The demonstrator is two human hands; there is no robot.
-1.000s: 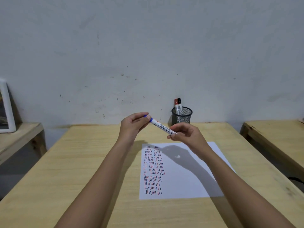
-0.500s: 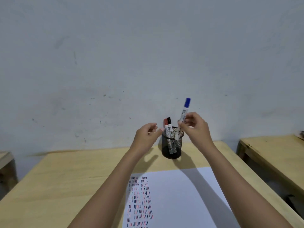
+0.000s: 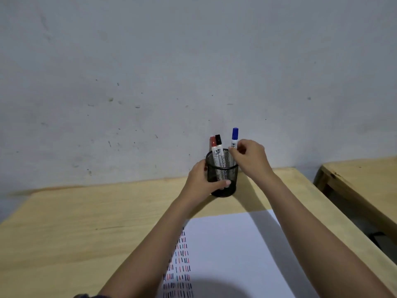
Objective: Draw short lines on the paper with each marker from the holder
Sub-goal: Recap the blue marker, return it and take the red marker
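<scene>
A black mesh holder (image 3: 224, 175) stands at the far edge of the wooden table, against the wall. My left hand (image 3: 200, 181) wraps around its left side. A red-capped marker (image 3: 213, 141) and a black-capped marker (image 3: 218, 147) stand in it. My right hand (image 3: 250, 157) pinches the blue-capped marker (image 3: 235, 135), which stands upright with its lower end inside the holder. The white paper (image 3: 236, 254) lies nearer me, with columns of short red, black and blue lines along its left side.
The wooden table (image 3: 86, 233) runs up to a grey wall. A second wooden table (image 3: 365, 181) stands to the right across a narrow gap.
The capped blue marker went from held between both hands to lowered into the holder by my right hand. My left hand moved onto the holder's side. The view has shifted toward the holder.
</scene>
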